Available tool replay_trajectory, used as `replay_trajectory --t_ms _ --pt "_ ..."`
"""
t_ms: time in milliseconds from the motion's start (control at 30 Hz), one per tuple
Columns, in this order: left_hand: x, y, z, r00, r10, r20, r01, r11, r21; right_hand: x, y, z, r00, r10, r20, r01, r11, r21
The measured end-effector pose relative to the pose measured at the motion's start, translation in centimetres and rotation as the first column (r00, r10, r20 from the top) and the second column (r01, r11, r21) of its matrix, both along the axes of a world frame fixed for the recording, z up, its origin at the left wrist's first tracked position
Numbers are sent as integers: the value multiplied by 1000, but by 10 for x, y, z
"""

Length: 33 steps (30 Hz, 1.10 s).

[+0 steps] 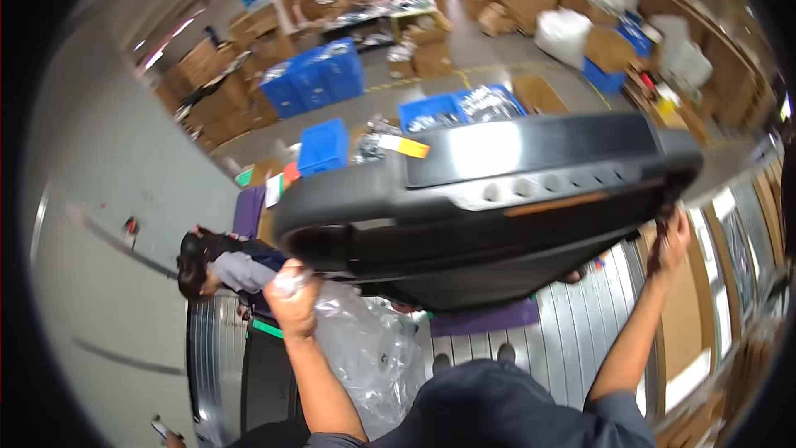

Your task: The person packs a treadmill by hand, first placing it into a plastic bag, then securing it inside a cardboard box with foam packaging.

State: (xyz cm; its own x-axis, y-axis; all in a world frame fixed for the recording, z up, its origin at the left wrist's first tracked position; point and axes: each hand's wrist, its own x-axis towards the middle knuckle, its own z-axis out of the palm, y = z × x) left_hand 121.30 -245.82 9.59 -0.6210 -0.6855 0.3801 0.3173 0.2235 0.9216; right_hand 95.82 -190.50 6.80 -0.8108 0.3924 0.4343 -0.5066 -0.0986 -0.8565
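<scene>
A large, flat black unit with a rounded casing hangs tilted in front of me. It has a glossy dark panel, a silvery strip with a row of round spots, an orange line and a white-and-orange label. My right hand grips its right end, fingers partly hidden behind the edge. At the lower left corner, my left hand is closed with crumpled clear plastic in its fingers, overlapping the casing. A clear plastic bag hangs beside my left forearm, below the unit.
A roller conveyor runs beneath the unit. At left, a person leans over near another dark unit with green tape. Cardboard pieces stand at right. Blue bins and a grey wall lie beyond.
</scene>
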Motion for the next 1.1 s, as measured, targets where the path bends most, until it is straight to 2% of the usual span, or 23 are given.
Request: replay_trajectory --t_ms 33,100,133,167,233,267,333,367,400,433,500,533,600,667,700,733,767,833,867,900,967,1000,1100 --pt "-1 2 4 999 -36 25 35 999 18 1 -1 -1 1000 -7 -12 7 1000 -6" --pt "-1 1 10 995 -36 91 47 991 -124 5 -13 1 998 -40 -45 37 997 -64" --pt "-1 4 9 998 18 65 -6 982 -191 18 -33 15 978 -207 15 207 978 8" --pt "1 0 -4 999 32 10 -29 976 -217 36 -53 30 945 -322 -59 326 942 80" --pt "17 -4 -16 999 43 -32 -45 998 -52 72 -92 55 831 -507 -229 550 810 202" --pt "25 -5 -19 994 107 -10 -107 992 -69 89 -113 58 848 -441 -294 501 848 174" --pt "46 -3 -27 993 115 36 -115 993 13 125 -150 41 961 -126 -245 193 942 273" --pt "58 -1 -24 983 166 77 -142 959 -245 147 -183 44 970 130 -207 -29 902 430" --pt "71 7 -13 966 221 136 -145 895 -422 170 -217 48 931 362 -41 -280 783 555" --pt "86 10 -11 959 253 128 -129 791 -599 181 -242 32 774 632 43 -568 661 490" --pt "129 27 -7 868 441 227 -182 710 -681 200 -286 9 541 840 34 -660 399 637" --pt "153 40 -4 862 438 258 -218 777 -590 218 -304 12 468 884 20 -650 329 685" --pt "186 63 4 849 441 290 -299 855 -425 249 -336 20 282 959 14 -682 190 706" --pt "215 86 6 851 419 317 -318 891 -324 277 -363 24 11 1000 10 -654 0 756" --pt "232 100 10 852 401 337 -321 908 -269 293 -372 26 -156 988 20 -574 -107 812" --pt "249 111 12 843 425 331 -347 898 -271 311 -376 22 -341 922 185 -582 -362 728" --pt "268 118 16 794 476 378 -374 873 -313 330 -375 9 -437 828 351 -643 -560 522" --pt "282 119 39 717 486 500 -386 874 -295 331 -367 10 -454 761 463 -657 -637 403" --pt "292 120 45 765 404 503 -381 912 -153 331 -362 13 -359 805 473 -754 -549 362" --pt "312 121 47 718 366 592 -367 922 -125 333 -356 17 -259 834 487 -834 -448 323" --pt "353 120 33 625 383 680 -333 919 -211 327 -354 9 -112 862 494 -907 -292 303" --pt "370 122 32 589 346 731 -299 933 -201 326 -354 9 -71 858 508 -918 -256 303" --pt "418 106 7 479 507 717 -380 856 -351 314 -357 8 55 865 499 -887 -188 422"
